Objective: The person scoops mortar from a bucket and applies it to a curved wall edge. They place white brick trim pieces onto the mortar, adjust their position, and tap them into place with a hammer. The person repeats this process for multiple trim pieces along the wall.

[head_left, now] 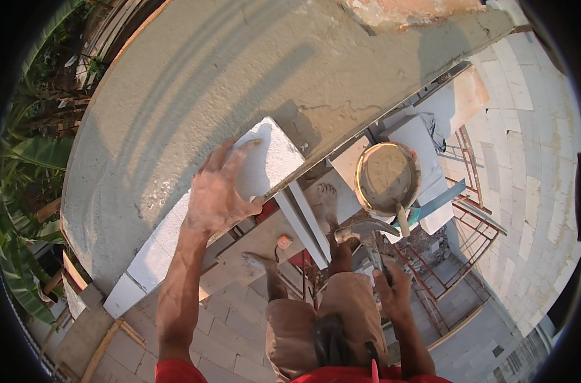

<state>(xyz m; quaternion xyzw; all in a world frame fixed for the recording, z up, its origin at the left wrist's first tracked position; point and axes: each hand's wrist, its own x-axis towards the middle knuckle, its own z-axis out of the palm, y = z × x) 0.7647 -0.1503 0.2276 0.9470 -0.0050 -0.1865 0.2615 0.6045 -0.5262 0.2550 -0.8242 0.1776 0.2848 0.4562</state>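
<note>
My left hand (220, 195) straddles a white lightweight block (274, 156) on the edge of a grey mortar-covered slab (175, 96). Its fingers are spread across the top, with the thumb at the near edge. More white block (153, 252) continues in line toward the lower left. In my right hand (392, 290) is a claw hammer (367, 231), its dark grip wrapped by the fingers. The hammer head hangs over the gap below the slab, apart from the block. Just beyond it stands a bucket of grey mortar (386, 175), with a tool handle (402, 220) at its rim.
A long blue-bladed tool (444, 199) lies right of the bucket. My bare feet (329, 201) stand on boards high above a lower floor. Reddish metal scaffold frames (456, 268) and a pale block wall (520, 159) are at right. Banana leaves (41, 153) border the slab at left.
</note>
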